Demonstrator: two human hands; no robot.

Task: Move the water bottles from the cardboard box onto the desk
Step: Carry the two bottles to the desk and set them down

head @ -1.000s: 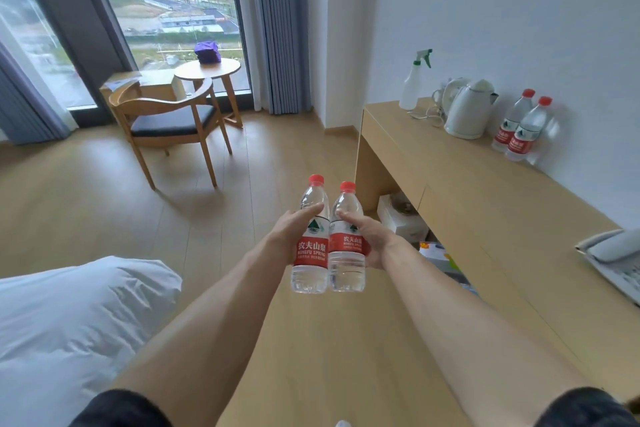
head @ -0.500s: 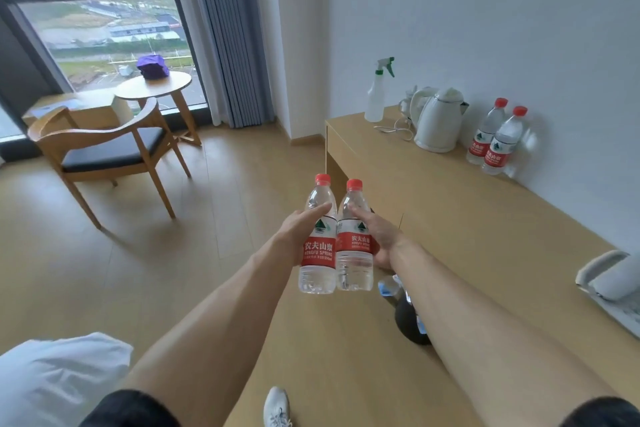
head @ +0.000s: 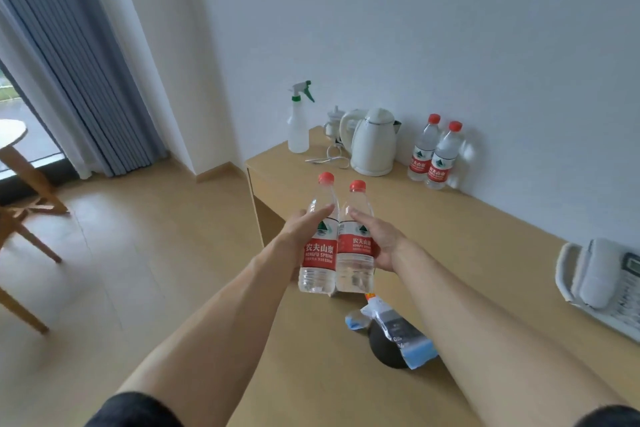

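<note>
Bottles, 2, upright, side by side, touching: left bottle [head: 318, 246] in left hand [head: 302, 229], right bottle [head: 356, 246] in right hand [head: 379, 242]. Both hands wrapped round labels, thumbs across front; grip at mid-body keeps caps up, bottoms free for setting down. Held in air near front edge of table [head: 467, 253], not yet over it by my guess. 2 more bottles [head: 433, 156] already standing by wall, right of kettle [head: 374, 144]; prob. aim beside those. Spray bottle [head: 299, 121] at far end, phone [head: 602, 277] on right. Box not in view.

Two clear, red-capped water bottles [head: 335, 243] being held upright, side by side; two more [head: 433, 154] standing on the desk [head: 485, 229] by the wall.
</note>
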